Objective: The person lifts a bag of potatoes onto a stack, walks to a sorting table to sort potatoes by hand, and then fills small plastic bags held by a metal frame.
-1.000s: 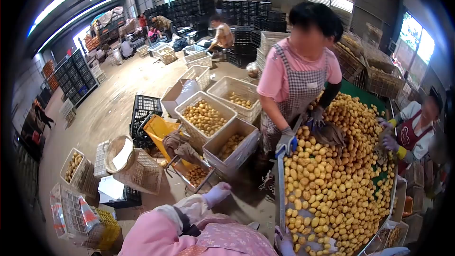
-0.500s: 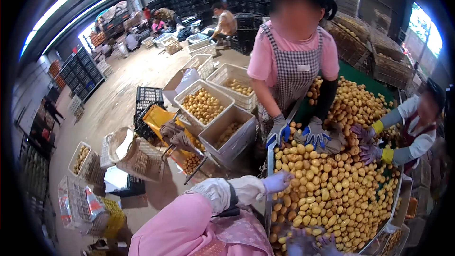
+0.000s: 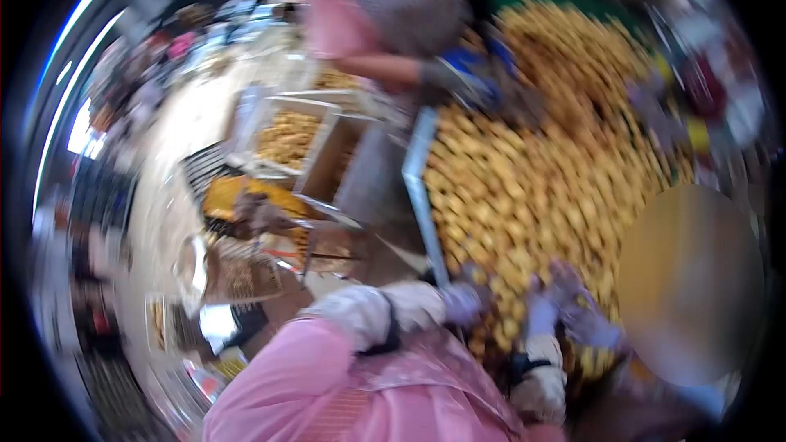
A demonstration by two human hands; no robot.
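Observation:
Small yellow-brown potatoes (image 3: 508, 196) are heaped on the sorting table, whose metal rim (image 3: 416, 172) runs along the left side. My left hand (image 3: 465, 304), in a pale purple glove, is low over the pile near that rim; its fingers are smeared and anything in them is hidden. My right hand (image 3: 540, 311), also gloved, reaches up to the potatoes at the near end, with its fingers blurred. Close beside it is another person's purple-gloved hand (image 3: 591, 321), coming from the right.
Across the table a person in a checked apron (image 3: 409, 4) has gloved hands (image 3: 475, 78) on the pile. Another gloved hand (image 3: 659, 115) is at the right edge. Left of the table stand a crate of potatoes (image 3: 288, 137), a grey bin (image 3: 348, 168) and a wicker basket (image 3: 237, 272).
My view has swung down and right, blurring everything. My left hand has gone from above the table's edge to low over the near potatoes. My right arm now shows more fully.

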